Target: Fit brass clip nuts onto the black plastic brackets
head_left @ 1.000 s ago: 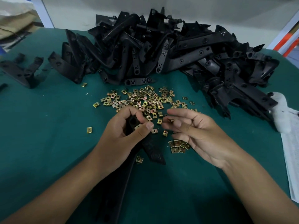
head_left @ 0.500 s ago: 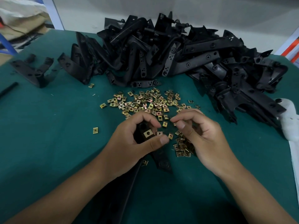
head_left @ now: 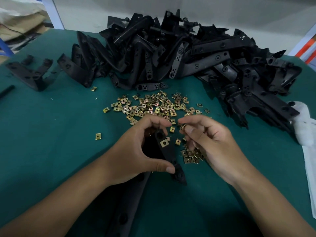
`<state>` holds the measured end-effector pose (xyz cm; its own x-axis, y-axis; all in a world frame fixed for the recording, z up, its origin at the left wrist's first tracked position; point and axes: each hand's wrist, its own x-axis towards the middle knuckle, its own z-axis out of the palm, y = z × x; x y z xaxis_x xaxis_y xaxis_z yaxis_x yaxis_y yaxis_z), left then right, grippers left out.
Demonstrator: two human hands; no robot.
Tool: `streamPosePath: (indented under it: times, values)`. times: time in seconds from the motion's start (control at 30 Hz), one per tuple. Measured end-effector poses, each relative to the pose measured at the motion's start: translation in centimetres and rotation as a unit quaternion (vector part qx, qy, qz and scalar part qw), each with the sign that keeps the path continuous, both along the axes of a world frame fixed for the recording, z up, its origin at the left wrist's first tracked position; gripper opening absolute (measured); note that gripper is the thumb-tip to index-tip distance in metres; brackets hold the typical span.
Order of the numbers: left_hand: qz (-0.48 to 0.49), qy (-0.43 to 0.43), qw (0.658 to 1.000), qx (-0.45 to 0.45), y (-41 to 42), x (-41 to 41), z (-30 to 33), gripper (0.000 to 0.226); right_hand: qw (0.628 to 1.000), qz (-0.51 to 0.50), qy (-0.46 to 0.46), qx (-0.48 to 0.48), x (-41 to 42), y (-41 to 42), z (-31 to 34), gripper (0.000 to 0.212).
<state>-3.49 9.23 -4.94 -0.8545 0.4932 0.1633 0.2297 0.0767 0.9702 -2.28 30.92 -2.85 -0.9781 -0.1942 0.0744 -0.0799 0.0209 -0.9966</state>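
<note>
Green tabletop (head_left: 42, 134) carrying big heap of black brackets (head_left: 188, 53) at far side, brass clip nuts (head_left: 153, 106) lying scattered in front. Left hand (head_left: 136, 151) grip curling round black bracket (head_left: 168, 154), one nut sitting on it. Right hand (head_left: 210, 141) grip pinching single clip nut (head_left: 182, 126). Pale wall (head_left: 222, 11) standing behind.

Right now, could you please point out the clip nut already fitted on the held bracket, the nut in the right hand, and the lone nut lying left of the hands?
fitted clip nut (head_left: 164, 143), head view, its flat top face.
pinched clip nut (head_left: 183, 126), head view, its exposed edge.
lone clip nut (head_left: 98, 136), head view, its centre hole.
</note>
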Motion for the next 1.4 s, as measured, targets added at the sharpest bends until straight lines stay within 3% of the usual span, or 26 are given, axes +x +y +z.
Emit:
streamPosePath:
  times: [0.17, 0.3, 0.5, 0.9, 1.23, 1.4]
  values:
    - [-0.009, 0.015, 1.0, -0.013, 0.0, 0.05, -0.12, 0.079, 1.0, 0.002, -0.029, -0.005, -0.03, 0.2, -0.08, 0.014]
    - [0.025, 0.01, 0.999, 0.046, 0.17, 0.03, 0.0, 0.067, 0.997, 0.026, -0.072, -0.002, 0.0, 0.49, -0.12, 0.006]
    - [0.048, 0.015, 0.994, 0.093, 0.23, 0.0, 0.1, 0.059, 0.993, 0.073, -0.085, -0.037, 0.13, 0.43, 0.14, 0.016]
    - [0.068, 0.049, 0.993, 0.08, 0.36, 0.04, 0.25, 0.054, 0.998, 0.04, -0.049, -0.029, 0.1, 0.61, 0.43, 0.014]
    - [0.072, 0.057, 0.992, 0.09, 0.56, 0.14, 0.36, 0.046, 0.996, 0.074, -0.032, -0.024, 0.44, 0.07, 0.41, 0.01]
    - [0.122, 0.081, 0.985, 0.096, 0.64, 0.07, 0.14, 0.045, 0.995, 0.093, -0.032, 0.01, 0.48, 0.42, 0.44, 0.025]
